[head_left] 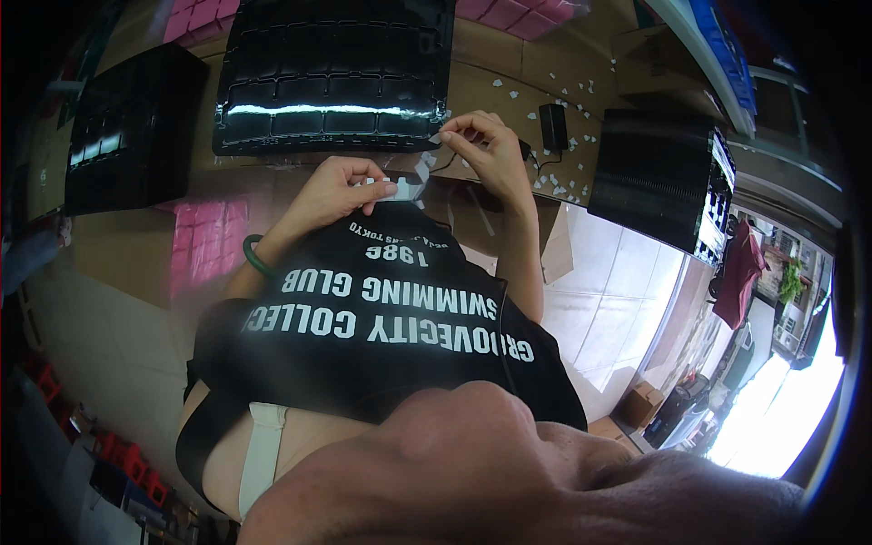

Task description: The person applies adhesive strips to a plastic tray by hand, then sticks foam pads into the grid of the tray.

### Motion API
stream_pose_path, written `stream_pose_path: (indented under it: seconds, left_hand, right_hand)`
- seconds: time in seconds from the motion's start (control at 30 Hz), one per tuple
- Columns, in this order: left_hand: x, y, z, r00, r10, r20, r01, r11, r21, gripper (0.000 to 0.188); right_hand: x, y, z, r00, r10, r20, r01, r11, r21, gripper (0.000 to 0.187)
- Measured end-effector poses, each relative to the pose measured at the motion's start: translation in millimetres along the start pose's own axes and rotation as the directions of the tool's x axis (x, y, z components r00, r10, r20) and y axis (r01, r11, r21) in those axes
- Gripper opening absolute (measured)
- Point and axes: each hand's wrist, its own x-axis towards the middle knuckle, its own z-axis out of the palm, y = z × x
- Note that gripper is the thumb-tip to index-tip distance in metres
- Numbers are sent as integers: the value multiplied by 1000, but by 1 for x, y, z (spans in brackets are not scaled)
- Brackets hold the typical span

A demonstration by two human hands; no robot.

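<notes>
My left hand (338,193) is closed, thumb and fingers gripping a small white notched part (406,189) just in front of my shirt. My right hand (489,150) is raised to the right of it, with thumb and index finger pinched together. A small pale scrap (435,139) shows at those fingertips, close to the front right corner of a black plastic tray (336,91) with rows of compartments. Beside the white part hang several white bits (424,167); whether they are joined to it I cannot tell.
Small white scraps (568,186) litter the cardboard-covered table around a black power adapter (553,127) with a cable. Stacks of black trays stand at the left (132,127) and right (649,177). Pink compartment trays (209,241) lie lower left, with more pink trays (522,14) at the back.
</notes>
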Motion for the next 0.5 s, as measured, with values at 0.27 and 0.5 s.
stream_pose_path:
  seconds: [0.27,0.5]
  left_hand:
    - [-2,5,4,999,3,42,-2,1000,-27,23]
    - [-7,7,-5,1000,-23,2,24,998,-66,23]
  right_hand:
    - [57,37,34,976,-205,78,218,854,-472,14]
    - [63,39,36,962,-266,68,260,805,-533,12]
